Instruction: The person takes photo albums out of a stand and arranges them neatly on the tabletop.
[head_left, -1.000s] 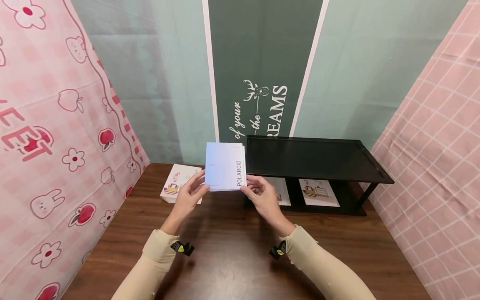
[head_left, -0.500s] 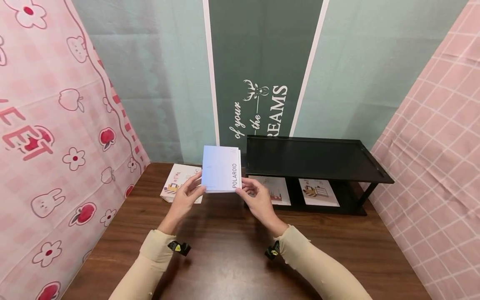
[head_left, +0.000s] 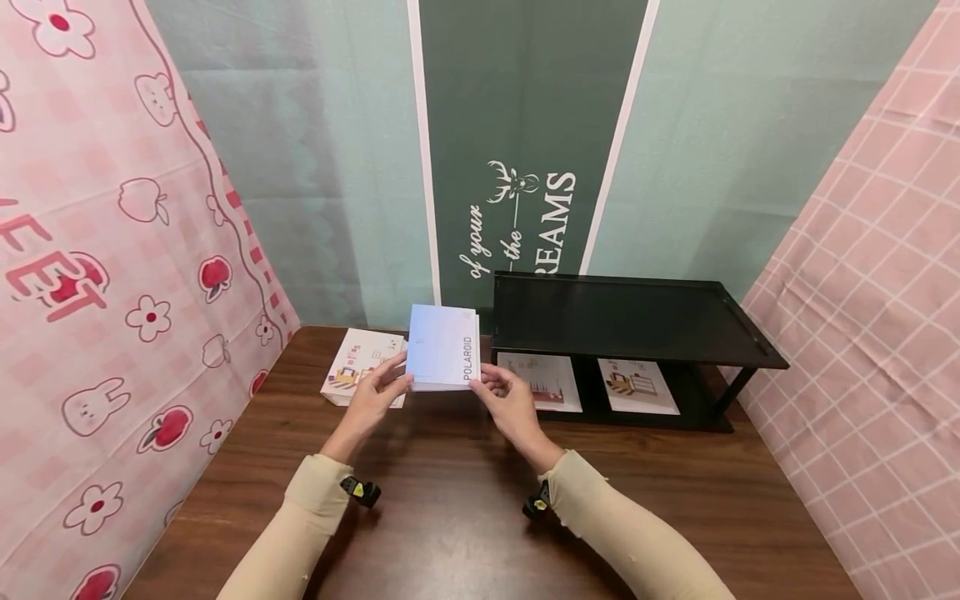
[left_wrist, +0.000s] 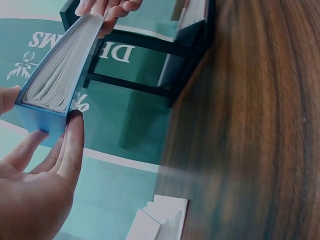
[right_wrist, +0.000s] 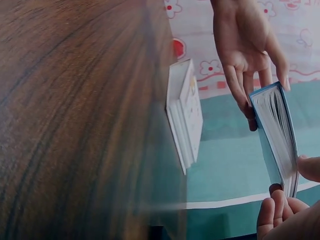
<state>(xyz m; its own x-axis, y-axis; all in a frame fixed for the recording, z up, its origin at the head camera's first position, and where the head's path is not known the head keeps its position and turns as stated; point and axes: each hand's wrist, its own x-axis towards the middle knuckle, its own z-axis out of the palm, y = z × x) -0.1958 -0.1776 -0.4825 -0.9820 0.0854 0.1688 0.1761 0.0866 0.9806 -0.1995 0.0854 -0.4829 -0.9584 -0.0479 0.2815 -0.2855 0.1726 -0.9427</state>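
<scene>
A light blue photo album (head_left: 441, 343) marked POLAROID is held above the table between both hands. My left hand (head_left: 372, 400) grips its left end, thumb on the cover and fingers beneath. At the opposite end, my right hand (head_left: 513, 408) pinches the lower right corner the same way. In the left wrist view, the album's blue spine (left_wrist: 42, 122) is at the left hand, and the bottom edge of its white pages (left_wrist: 62, 65) shows, slightly fanned. The right wrist view has the left hand (right_wrist: 250, 50) around the spine end of the album (right_wrist: 275, 135).
A white boxy book (head_left: 352, 367) with a cartoon print lies at the back left, partly behind the left hand. A black two-tier shelf (head_left: 600, 321) stands at right, with two printed white items (head_left: 555, 379) on its lower tier. Patterned cloth surrounds the wooden table (head_left: 450, 517).
The album has come down and slightly left, toward me, with both hands still gripping it. The right hand has shifted left, uncovering more of a printed item on the shelf's lower tier.
</scene>
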